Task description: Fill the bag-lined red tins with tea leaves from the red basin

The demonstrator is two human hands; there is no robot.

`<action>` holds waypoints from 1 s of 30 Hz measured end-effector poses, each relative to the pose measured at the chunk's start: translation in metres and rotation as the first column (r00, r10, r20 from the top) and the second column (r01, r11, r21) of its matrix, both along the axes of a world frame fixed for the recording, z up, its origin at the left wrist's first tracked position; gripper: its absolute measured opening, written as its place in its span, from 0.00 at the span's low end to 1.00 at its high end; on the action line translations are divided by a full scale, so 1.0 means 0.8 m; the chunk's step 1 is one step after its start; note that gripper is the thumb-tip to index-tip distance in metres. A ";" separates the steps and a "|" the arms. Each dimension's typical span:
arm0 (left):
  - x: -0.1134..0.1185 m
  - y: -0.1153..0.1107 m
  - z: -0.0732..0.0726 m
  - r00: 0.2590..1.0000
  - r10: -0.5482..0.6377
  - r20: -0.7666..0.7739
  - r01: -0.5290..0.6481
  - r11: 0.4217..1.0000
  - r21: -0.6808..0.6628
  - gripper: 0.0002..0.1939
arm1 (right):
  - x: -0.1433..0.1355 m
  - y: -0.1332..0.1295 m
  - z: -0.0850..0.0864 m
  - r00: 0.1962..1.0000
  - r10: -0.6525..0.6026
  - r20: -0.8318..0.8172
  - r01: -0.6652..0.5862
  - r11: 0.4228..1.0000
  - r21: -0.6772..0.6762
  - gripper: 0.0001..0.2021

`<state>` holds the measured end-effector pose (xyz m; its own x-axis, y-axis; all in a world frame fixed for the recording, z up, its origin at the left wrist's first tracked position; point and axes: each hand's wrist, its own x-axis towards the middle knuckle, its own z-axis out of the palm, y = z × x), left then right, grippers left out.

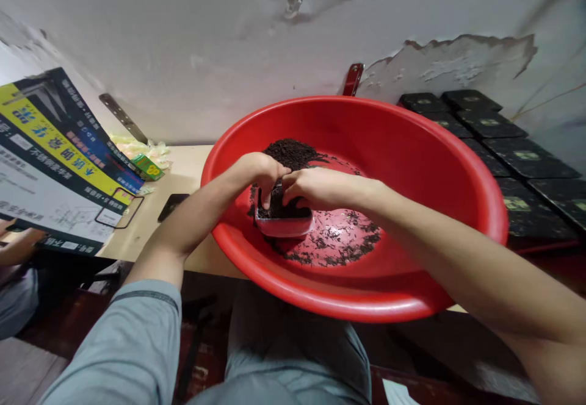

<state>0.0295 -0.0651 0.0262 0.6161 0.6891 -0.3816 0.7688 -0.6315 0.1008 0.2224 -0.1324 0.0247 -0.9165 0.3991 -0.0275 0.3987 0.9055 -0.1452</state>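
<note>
A small box with a pale, clear-looking wall [286,228] sits inside the wide red basin [412,143], filled with dark dry shreds that look like loose tea leaves [290,152]. My left hand [265,176] is bent over the box's left side, its thumb pointing down into the leaves. From the right, my right hand [315,185] reaches over the box with its fingers curled down into it. The two hands meet above the far part of the box. Most fingertips are hidden, and what they pinch cannot be made out. More leaves lie heaped behind the box and scattered over the basin floor.
The basin rests on a light wooden table [201,258]. Black packages [526,155] are stacked at right. A printed cardboard sheet [68,155], a green box [147,167] and a dark phone-like object [171,205] are at left. Another person's hand [27,240] shows at far left. A peeling wall stands behind.
</note>
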 end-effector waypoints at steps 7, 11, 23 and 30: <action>-0.024 -0.079 0.027 0.994 -0.089 0.063 0.060 0.929 0.365 0.30 | 0.000 -0.003 0.011 0.997 -0.073 0.038 0.072 0.997 0.023 0.16; -0.046 -0.104 0.003 0.891 -0.346 0.295 0.214 0.892 0.399 0.08 | -0.003 -0.005 0.018 0.998 -0.055 0.037 0.053 0.997 0.051 0.16; -0.049 -0.103 -0.005 0.847 -0.403 0.345 0.276 0.890 0.363 0.08 | -0.007 -0.009 0.018 1.000 -0.025 0.007 0.024 0.996 0.091 0.14; -0.053 -0.098 -0.007 0.849 -0.396 0.348 0.295 0.904 0.309 0.06 | -0.010 -0.010 0.020 0.998 -0.022 0.059 0.017 0.996 0.084 0.14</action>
